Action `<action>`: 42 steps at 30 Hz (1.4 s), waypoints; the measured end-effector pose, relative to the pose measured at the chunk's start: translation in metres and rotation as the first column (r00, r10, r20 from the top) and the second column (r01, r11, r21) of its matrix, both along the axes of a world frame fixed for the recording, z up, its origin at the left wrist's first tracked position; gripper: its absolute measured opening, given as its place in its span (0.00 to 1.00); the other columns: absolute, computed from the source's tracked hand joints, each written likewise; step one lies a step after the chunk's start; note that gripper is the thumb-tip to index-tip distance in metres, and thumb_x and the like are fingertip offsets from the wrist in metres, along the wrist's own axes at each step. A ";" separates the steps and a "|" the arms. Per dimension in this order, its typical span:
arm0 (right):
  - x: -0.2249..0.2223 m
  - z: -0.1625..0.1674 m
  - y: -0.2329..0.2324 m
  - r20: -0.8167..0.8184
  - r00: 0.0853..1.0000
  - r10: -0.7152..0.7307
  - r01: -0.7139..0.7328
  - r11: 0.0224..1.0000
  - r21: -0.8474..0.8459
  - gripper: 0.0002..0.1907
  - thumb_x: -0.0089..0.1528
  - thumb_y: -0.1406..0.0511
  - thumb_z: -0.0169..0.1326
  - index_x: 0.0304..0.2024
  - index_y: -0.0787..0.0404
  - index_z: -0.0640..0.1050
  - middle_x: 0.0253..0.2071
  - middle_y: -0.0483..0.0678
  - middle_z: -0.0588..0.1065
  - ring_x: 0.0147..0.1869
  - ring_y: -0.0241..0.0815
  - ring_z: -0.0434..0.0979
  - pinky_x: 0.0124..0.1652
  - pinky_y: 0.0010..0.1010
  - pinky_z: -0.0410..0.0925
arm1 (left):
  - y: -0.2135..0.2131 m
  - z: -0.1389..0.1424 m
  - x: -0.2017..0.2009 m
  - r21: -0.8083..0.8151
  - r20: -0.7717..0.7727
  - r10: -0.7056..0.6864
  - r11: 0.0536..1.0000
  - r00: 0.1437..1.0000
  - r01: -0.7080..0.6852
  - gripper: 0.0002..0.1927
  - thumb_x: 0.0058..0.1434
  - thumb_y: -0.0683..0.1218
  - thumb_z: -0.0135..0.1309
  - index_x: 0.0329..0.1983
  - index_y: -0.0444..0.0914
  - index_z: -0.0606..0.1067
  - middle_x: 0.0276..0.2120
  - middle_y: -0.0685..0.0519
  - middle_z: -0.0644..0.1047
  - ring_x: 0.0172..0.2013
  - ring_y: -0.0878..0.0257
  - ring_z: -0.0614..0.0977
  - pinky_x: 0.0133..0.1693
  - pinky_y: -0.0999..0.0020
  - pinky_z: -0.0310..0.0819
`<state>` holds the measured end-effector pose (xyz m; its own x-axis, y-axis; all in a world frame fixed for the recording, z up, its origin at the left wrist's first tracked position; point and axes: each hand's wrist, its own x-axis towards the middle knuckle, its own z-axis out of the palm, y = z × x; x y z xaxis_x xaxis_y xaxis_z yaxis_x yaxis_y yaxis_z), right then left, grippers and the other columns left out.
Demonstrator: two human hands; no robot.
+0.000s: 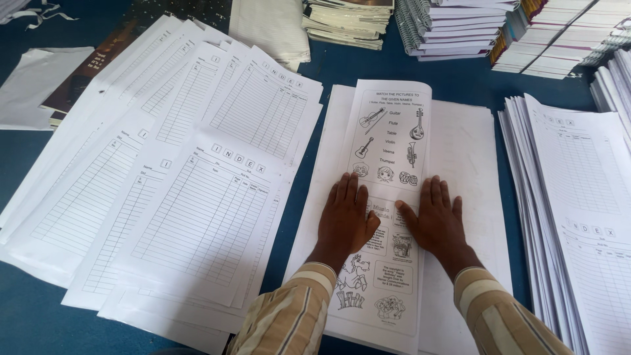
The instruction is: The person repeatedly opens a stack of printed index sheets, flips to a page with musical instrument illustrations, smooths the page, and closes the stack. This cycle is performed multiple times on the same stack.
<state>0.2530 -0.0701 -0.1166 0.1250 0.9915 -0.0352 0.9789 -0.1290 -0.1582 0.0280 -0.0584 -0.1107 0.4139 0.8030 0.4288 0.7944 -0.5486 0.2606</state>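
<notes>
Nearest the camera, two striped sleeves [289, 319] lead up to both hands pressed flat on a folded printed sheet [388, 138]. Left hand [345, 220] lies open, palm down, fingers spread and pointing away, on the sheet's left half; right hand [437, 223] lies open the same way on its right half, the two thumbs near each other over the middle. Neither hand grips anything. That narrow white sheet carries black line drawings of instruments and small boxed pictures, and it lies lengthwise on a stack of plain white paper [467, 171] whose blank right side shows beside the right hand.

Left of the stack, across a thin strip of blue table [355, 69], overlapping white ruled forms [197, 197] fan out in slanting rows, each a grid of black lines. To the right, just beside the plain stack, a thick pile of similar ruled sheets [578, 197] runs to the frame edge, its stepped edges showing.

Farther back, spiral-bound white pads [447, 26] and other bundled booklets [345, 23] line the far edge, with bare blue table in front of them.
</notes>
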 end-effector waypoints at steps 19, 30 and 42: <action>0.015 0.006 0.057 -0.009 1.000 -0.013 0.013 0.997 -0.075 0.58 0.60 0.30 0.31 0.76 0.64 0.44 0.78 0.62 0.40 0.82 0.58 0.29 0.71 0.60 0.33 | -0.004 0.009 0.001 -0.073 -0.035 0.013 0.997 0.999 -0.016 0.33 0.61 0.54 0.43 0.62 0.27 0.66 0.68 0.31 0.62 0.70 0.40 0.59 0.69 0.49 0.48; 0.024 0.001 0.084 0.021 1.000 -0.007 0.008 0.999 -0.054 0.60 0.59 0.29 0.32 0.76 0.64 0.44 0.78 0.62 0.40 0.82 0.59 0.30 0.71 0.59 0.33 | -0.007 0.011 -0.001 -0.079 -0.033 0.012 0.997 0.999 -0.014 0.32 0.62 0.54 0.42 0.63 0.27 0.67 0.68 0.31 0.62 0.71 0.40 0.59 0.71 0.49 0.47; 0.033 0.001 0.107 0.024 1.000 -0.007 0.008 0.999 -0.036 0.60 0.59 0.29 0.32 0.75 0.66 0.44 0.78 0.63 0.41 0.82 0.60 0.30 0.70 0.60 0.33 | -0.011 0.016 0.000 -0.122 -0.039 0.004 0.992 0.999 -0.009 0.32 0.63 0.54 0.43 0.64 0.26 0.66 0.69 0.30 0.61 0.72 0.40 0.57 0.71 0.49 0.46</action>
<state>0.2865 0.0372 -0.1160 0.1340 0.9887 -0.0674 0.9813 -0.1419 -0.1303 0.0278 -0.0696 -0.0951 0.4227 0.8512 0.3111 0.8085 -0.5093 0.2949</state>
